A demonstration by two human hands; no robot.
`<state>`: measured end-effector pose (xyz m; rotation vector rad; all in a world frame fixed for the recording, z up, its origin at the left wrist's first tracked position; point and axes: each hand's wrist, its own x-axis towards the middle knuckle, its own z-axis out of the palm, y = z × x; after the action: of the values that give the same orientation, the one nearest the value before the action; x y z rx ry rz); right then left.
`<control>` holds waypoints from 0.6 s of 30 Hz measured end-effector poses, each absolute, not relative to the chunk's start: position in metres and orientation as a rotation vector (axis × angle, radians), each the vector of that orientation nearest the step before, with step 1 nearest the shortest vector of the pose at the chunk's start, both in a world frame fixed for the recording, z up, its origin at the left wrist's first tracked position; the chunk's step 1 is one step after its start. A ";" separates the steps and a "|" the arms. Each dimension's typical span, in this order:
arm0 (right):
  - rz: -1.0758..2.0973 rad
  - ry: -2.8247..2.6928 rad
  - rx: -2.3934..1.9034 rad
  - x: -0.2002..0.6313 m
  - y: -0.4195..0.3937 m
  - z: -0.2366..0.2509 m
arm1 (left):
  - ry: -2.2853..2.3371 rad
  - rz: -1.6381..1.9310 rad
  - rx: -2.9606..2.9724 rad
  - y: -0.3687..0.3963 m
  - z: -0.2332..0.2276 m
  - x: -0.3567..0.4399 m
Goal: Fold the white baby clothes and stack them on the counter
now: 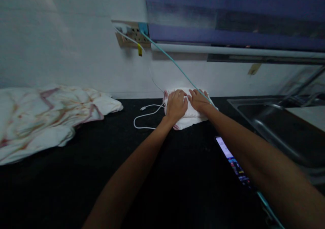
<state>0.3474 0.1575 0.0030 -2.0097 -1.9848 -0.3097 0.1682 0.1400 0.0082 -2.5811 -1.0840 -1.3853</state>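
Observation:
A folded white cloth [191, 121] with pinkish edging lies on the dark counter [162, 168], close against the wall. My left hand [176, 104] rests palm-down on its left part, fingers stretched forward. On the right part lies my right hand [198, 101], also palm-down with its fingers extended. The two thumbs come near each other at the middle of the cloth. A teal cord [175, 63] runs down from the wall and passes across my right hand. Beside the cloth's left edge, a white charging cable [135, 123] loops over the counter.
A crumpled white patterned cloth [63, 115] lies at left. A lit phone [235, 166] sits beside my right forearm, partly hidden. A metal sink [266, 124] is at right. Cords reach a wall socket [134, 35], and a purple panel [228, 12] covers the upper wall.

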 end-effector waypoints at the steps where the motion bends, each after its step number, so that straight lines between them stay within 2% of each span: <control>1: -0.325 -1.960 -2.047 0.342 0.153 0.006 | -1.048 -1.373 -2.615 0.128 0.010 0.162; 6: -0.384 -1.737 -2.084 0.300 0.126 0.025 | -0.977 -1.286 -2.765 0.080 0.002 0.111; 9: -0.365 -1.702 -1.994 0.261 0.099 0.030 | -1.251 -1.358 -2.836 0.063 -0.003 0.076; 12: -0.219 -1.679 -1.729 0.218 0.068 0.021 | -1.520 -1.489 -2.856 0.054 -0.001 0.053; 15: -0.018 -1.708 -1.439 0.184 0.045 0.002 | -1.554 -1.508 -2.912 0.050 0.003 0.048; 18: 0.188 -1.620 -1.384 0.174 0.039 -0.013 | -1.549 -1.424 -2.975 0.049 0.003 0.051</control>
<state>0.1736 0.0390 -0.0131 -1.3838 -1.6203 0.1884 0.0511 0.0491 0.0034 -2.9746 -1.5485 -1.4240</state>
